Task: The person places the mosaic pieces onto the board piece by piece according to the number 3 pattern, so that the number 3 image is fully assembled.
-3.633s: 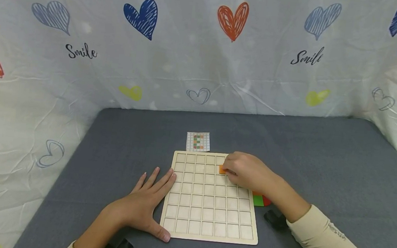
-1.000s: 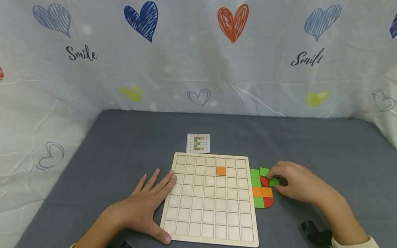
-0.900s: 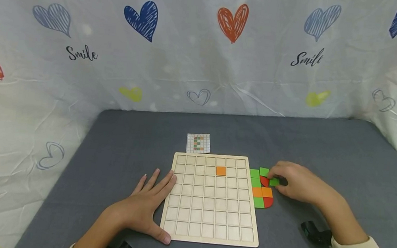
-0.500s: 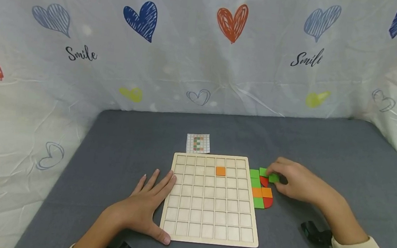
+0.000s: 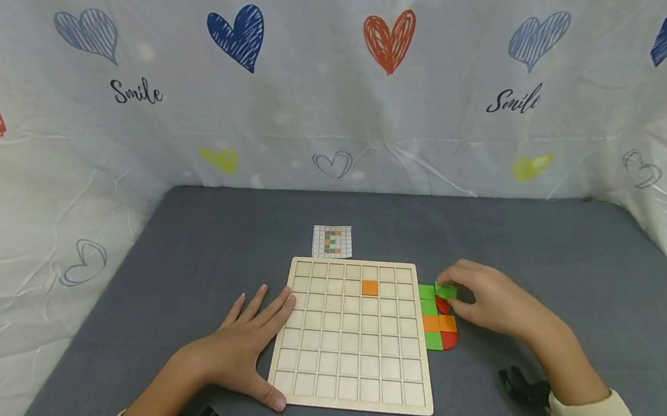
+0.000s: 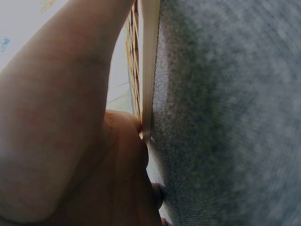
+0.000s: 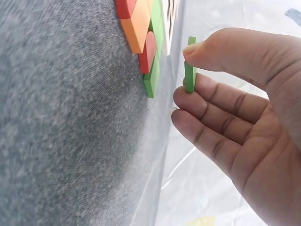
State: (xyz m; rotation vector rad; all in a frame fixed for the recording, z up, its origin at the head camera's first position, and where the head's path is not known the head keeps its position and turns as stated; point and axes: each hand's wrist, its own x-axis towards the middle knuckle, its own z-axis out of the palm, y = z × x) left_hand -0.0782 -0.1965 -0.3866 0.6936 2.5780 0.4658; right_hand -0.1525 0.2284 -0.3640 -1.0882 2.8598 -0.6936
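A pale wooden grid board (image 5: 349, 357) lies on the table, with one orange square tile (image 5: 370, 288) in a cell of its second row from the far edge. My left hand (image 5: 241, 353) is spread along the board's left side, fingertips and thumb on its edge. Off the board's right side, my right hand (image 5: 490, 300) pinches a green square tile (image 7: 190, 70) between thumb and fingers. In the right wrist view that tile is held up off the cloth, clear of another green tile (image 7: 151, 81) lying below. The left wrist view shows the left hand (image 6: 117, 165) against the board's side (image 6: 149, 61).
Beside the board's right edge lie several flat tiles: green tiles (image 5: 434, 341), orange tiles (image 5: 447, 323) and red rounded tiles (image 5: 449, 340). A small printed pattern card (image 5: 332, 241) sits just beyond the board's far edge. A white curtain (image 5: 296, 97) hangs behind the grey table (image 5: 234, 238).
My right hand left the orange tile in the board's cell and moved right to the loose tiles. It has since lifted a green tile, shifting left. My left hand has stayed put.
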